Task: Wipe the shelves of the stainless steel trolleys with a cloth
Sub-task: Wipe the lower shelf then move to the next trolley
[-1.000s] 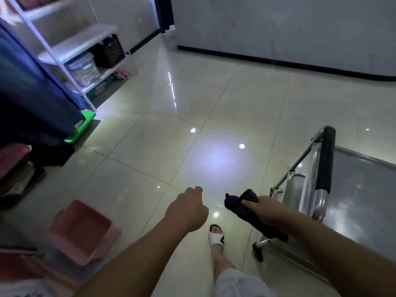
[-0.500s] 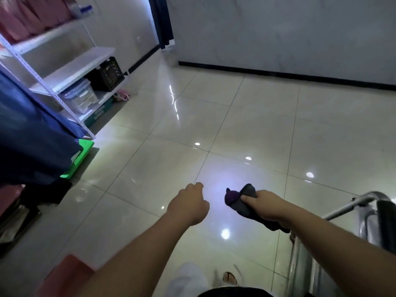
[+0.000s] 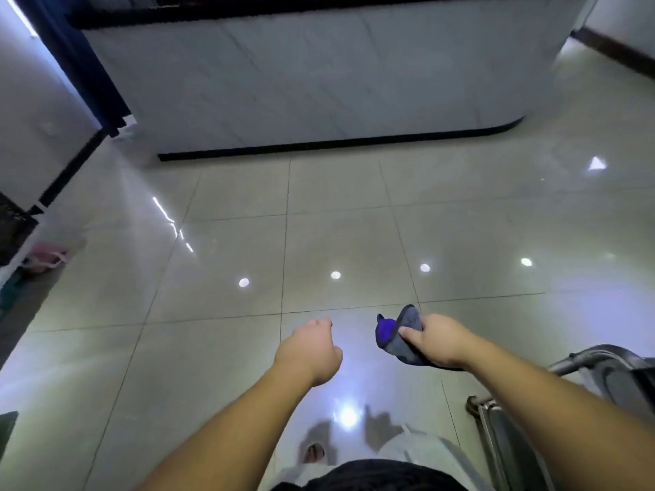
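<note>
My right hand [image 3: 437, 340] grips a folded grey and purple cloth [image 3: 393, 333], held out in the air above the tiled floor. My left hand [image 3: 310, 350] is stretched out beside it, fingers curled into a fist and holding nothing. Only a corner of the stainless steel trolley [image 3: 581, 363] shows at the lower right edge: a curved steel handle bar and part of its frame. Its shelves are out of view. Neither hand touches the trolley.
A glossy tiled floor [image 3: 230, 242] spreads ahead. A white counter with a black base strip [image 3: 319, 143] stands across the back. A dark curtain [image 3: 81, 65] hangs at the upper left. Pink slippers [image 3: 48, 258] lie by a dark crate at the left edge.
The view has swung right and up, away from the shelving rack and towards the counter. The trolley has slid to the lower right edge. Both hands keep their pose, the right still holding the cloth.
</note>
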Motion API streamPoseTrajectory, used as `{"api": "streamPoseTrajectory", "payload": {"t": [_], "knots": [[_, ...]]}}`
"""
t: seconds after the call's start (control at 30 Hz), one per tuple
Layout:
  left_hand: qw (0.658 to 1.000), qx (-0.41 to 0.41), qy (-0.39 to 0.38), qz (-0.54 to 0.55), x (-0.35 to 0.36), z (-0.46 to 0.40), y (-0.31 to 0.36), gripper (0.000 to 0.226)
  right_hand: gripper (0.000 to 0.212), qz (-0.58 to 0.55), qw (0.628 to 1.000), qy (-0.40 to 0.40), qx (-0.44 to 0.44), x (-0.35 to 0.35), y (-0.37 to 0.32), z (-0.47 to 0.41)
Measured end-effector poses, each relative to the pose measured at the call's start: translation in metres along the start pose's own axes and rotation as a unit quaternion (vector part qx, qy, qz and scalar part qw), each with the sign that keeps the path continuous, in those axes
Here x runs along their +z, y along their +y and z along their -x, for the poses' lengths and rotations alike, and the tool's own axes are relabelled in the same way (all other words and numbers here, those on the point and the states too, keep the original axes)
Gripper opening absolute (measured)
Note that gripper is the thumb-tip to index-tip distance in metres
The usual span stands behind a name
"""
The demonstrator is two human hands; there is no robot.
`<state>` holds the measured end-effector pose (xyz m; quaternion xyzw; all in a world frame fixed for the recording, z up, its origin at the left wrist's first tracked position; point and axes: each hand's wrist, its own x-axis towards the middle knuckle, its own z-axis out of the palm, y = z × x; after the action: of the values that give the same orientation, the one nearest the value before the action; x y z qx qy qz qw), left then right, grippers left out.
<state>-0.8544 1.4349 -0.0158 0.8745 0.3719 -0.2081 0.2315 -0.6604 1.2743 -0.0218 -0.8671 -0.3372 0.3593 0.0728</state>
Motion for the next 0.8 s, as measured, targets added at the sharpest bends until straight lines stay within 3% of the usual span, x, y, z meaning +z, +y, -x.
{"api": "streamPoseTrajectory", "payload": {"t": [0.3,0.8], "knots": [[0.982,0.125,-0.061,-0.13,-0.065,-0.152,0.064,0.057,0.033,-0.075,0.993,0.012,0.093,-0.06,0.032,-0.067],[0.957,0.211,-0.071,-0.184,-0.177,-0.385,0.31,0.054,0.037,-0.163,0.969,0.054,0.178,-0.267,0.188,-0.235]]}}
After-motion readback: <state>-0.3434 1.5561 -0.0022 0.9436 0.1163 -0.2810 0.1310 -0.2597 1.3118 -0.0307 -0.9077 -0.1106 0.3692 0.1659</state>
